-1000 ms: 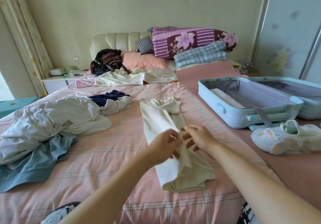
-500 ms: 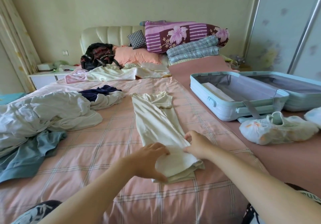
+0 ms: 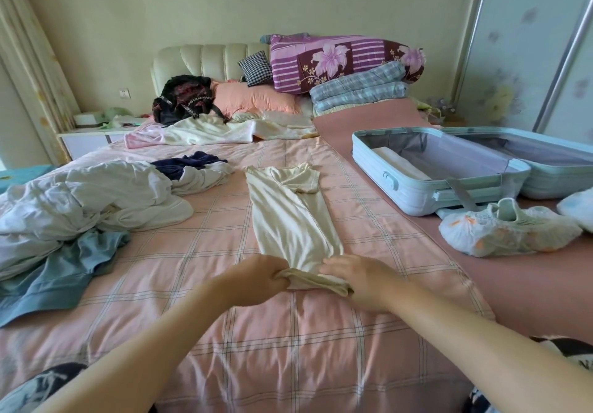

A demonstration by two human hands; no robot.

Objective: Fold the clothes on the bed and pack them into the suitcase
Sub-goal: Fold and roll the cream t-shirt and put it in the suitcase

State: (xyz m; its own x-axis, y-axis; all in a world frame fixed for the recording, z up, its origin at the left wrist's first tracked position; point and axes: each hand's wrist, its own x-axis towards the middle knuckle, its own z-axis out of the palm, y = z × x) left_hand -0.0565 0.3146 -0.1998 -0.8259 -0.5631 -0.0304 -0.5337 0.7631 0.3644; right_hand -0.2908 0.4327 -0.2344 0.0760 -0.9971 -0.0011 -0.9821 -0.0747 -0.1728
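A wide bed (image 3: 224, 342) with a pink checked sheet fills most of the frame, seen from its foot. A plain pink cover runs along its right side.

At the right middle of the frame a pale blue suitcase (image 3: 417, 196) lies open on that pink cover, both halves flat. A folded white cloth (image 3: 401, 164) lies inside the nearer half, against its left wall.

At the left middle, a heap of white clothes (image 3: 96, 201) sprawls unfolded, with a dark navy garment (image 3: 189, 164) tucked at its top right edge and a blue garment (image 3: 57, 274) spreading out beneath it toward the lower left.

At the top centre, folded quilts (image 3: 346, 63) – one purple with flowers, one blue check – are stacked against the cream headboard (image 3: 208, 59). Left of them are a peach pillow (image 3: 256, 98) and a black backpack (image 3: 186, 98).

In the centre of the frame, a cream shirt (image 3: 288, 220) lies on the sheet, folded into a long narrow strip that runs from mid-bed down to the hands. Its near end is turned over into a thick fold.

At the right, just below the suitcase, sits a pale shoe in a clear plastic cover (image 3: 507, 233).

Both bare arms reach in from the bottom corners. The left hand (image 3: 256, 279) grips the left end of the shirt's near fold, fingers curled tightly round the cloth. The right hand (image 3: 359, 279) lies over the right end of the same fold – its fingers bent round it, the cloth bulging out below the palm.
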